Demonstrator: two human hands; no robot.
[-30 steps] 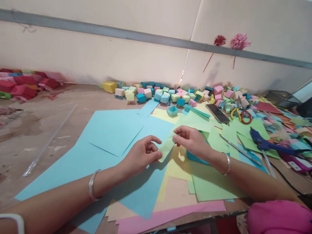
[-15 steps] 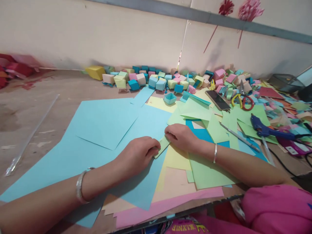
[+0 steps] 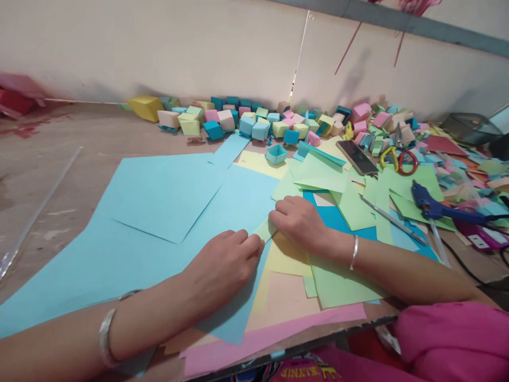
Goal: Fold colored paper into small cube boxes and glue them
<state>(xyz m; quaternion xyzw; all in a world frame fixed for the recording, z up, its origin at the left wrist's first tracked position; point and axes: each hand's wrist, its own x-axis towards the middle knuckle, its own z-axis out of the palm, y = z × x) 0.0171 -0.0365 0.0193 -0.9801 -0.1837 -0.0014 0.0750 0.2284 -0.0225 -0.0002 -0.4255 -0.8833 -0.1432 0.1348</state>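
Left of my left hand [image 3: 222,265] the bench [image 3: 59,154] lies open, only a clear rod [image 3: 35,214] near its edge; ahead, a row of paper cubes [image 3: 254,126] bars the wall; right of my right hand [image 3: 298,223], a phone [image 3: 360,157], scissors [image 3: 397,159] and glue gun [image 3: 427,200] crowd the sheets.

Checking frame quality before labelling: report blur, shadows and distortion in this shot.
Head view: red paper pile far left blurred; left hand, right hand and folded green strip sharp; soft shadow beneath the left hand on the blue sheet; edges look wide-angle stretched.
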